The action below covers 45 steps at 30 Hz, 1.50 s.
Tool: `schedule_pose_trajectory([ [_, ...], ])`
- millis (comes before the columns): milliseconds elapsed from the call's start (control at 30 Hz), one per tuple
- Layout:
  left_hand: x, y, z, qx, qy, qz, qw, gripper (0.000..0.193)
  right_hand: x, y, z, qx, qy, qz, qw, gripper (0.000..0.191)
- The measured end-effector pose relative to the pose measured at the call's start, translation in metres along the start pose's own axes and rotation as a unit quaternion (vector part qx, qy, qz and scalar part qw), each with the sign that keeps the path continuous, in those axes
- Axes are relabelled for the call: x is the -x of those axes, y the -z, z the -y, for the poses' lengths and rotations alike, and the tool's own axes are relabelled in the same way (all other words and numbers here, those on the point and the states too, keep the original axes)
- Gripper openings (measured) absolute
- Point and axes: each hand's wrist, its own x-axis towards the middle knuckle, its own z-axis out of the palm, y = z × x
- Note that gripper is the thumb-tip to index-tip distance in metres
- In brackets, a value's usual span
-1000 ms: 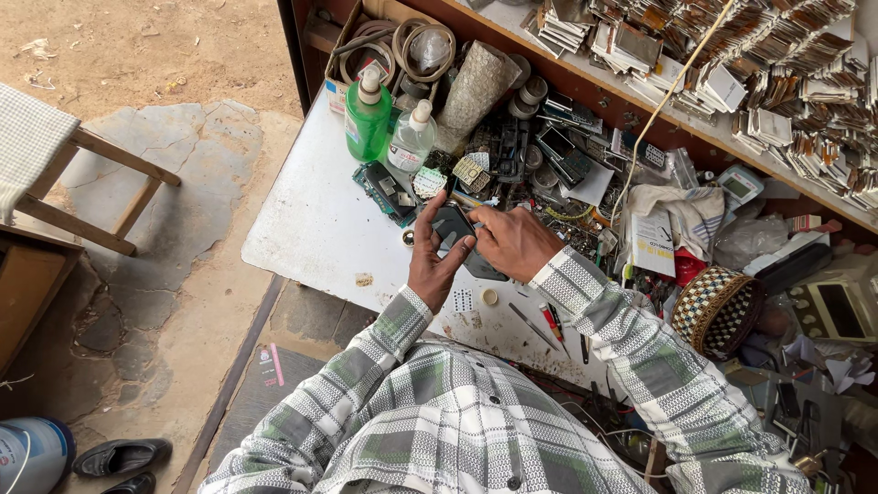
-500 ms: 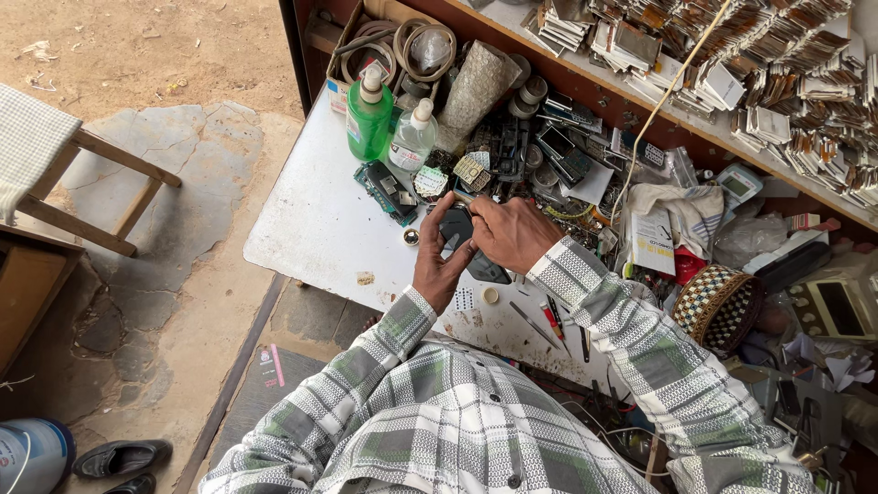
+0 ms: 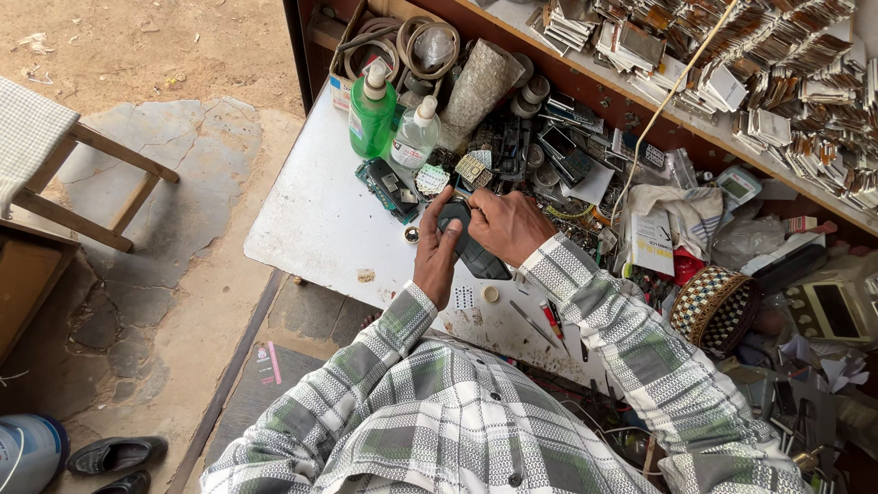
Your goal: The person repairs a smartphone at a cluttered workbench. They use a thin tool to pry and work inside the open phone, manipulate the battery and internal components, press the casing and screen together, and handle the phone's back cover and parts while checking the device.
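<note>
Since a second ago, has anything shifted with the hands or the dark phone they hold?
Hardly. Both hands stay on the dark phone: the left hand cradles it from the side, the right hand covers its top, perhaps shifted slightly over it. Green bottle, clear bottle and woven basket stand where they were on the white table.

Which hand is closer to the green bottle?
The left hand. It is below and a little right of the green bottle, gripping the dark phone. The right hand lies farther right, on the phone's other side.

Long-sleeved checked shirt [image 3: 476, 421]: green, grey, white plaid; buttoned cuffs; dark buttons down front.
</note>
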Motion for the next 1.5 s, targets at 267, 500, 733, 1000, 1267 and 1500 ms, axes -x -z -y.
schedule_pose_trajectory([
  [267,-0.012,-0.010,-0.014,0.094,0.036,-0.068,0.993,0.063,-0.009,-0.009,0.004,-0.012,0.011,-0.027,1.000,0.022],
  [500,-0.020,-0.012,-0.015,0.097,0.025,-0.142,0.985,0.052,-0.009,-0.001,0.020,-0.018,-0.011,0.010,1.000,0.029],
  [733,-0.019,-0.012,-0.012,0.106,0.007,-0.162,0.981,0.052,-0.004,0.010,0.023,-0.080,-0.053,0.035,0.995,0.044],
  [1000,-0.017,-0.017,-0.012,0.104,0.007,-0.165,0.981,0.051,0.005,0.002,0.013,-0.076,-0.044,0.015,0.996,0.050],
  [1267,-0.019,-0.016,-0.008,0.080,-0.016,-0.162,0.983,0.049,0.014,-0.004,0.011,-0.089,-0.041,0.008,0.995,0.071],
  [1500,-0.018,-0.016,-0.012,0.094,0.023,-0.162,0.982,0.051,0.019,0.001,0.014,-0.016,-0.051,0.042,0.998,0.076],
])
